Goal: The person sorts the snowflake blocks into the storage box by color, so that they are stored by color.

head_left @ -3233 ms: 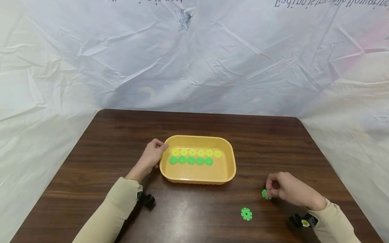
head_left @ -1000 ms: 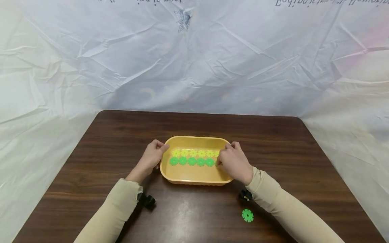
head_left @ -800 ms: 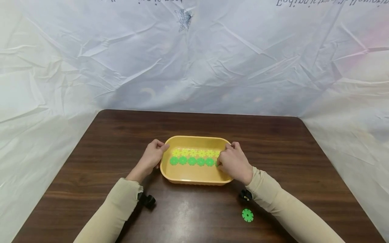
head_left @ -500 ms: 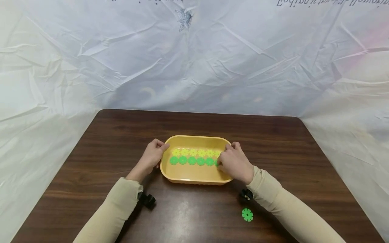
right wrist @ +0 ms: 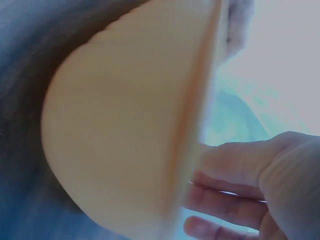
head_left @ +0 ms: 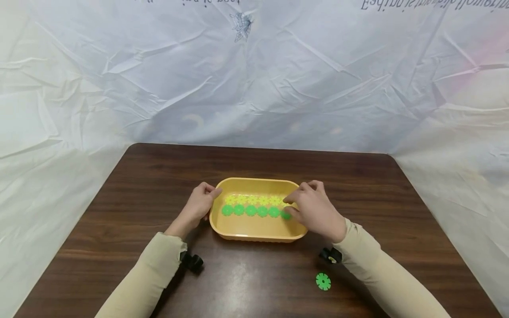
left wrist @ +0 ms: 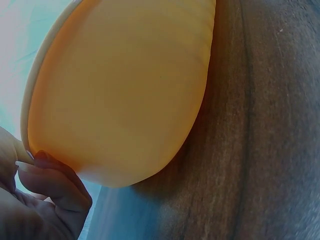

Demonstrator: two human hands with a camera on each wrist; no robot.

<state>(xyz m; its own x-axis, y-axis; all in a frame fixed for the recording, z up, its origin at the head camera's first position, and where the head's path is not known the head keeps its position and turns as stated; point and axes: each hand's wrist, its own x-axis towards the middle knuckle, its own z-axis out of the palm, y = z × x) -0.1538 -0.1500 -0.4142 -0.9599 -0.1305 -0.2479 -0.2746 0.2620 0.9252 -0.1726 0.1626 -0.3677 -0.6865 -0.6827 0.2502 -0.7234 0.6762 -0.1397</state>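
A yellow plastic basin (head_left: 250,229) stands mid-table, tilted a little. My left hand (head_left: 199,202) pinches its left rim; the left wrist view shows thumb and fingers (left wrist: 55,190) at the edge. Inside, a row of yellow flower-shaped pieces (head_left: 252,200) lies above a row of green notched discs (head_left: 250,210). Over the basin's right end is my right hand (head_left: 318,211), thumb and fingertips spread apart with nothing between them. Just beneath them sits the rightmost green disc (head_left: 286,215), partly covered by the thumb. In the right wrist view the basin wall (right wrist: 120,125) hides the fingertips.
One more green notched disc (head_left: 323,281) lies on the dark wooden table (head_left: 167,163), near the right forearm. A black wrist camera (head_left: 195,263) sits below each wrist. A pale printed sheet (head_left: 254,88) hangs behind the table.
My right hand carried a green disc from the table into the basin, set it at the right end of the green row, then let go and drew back slightly. The left hand stayed put.
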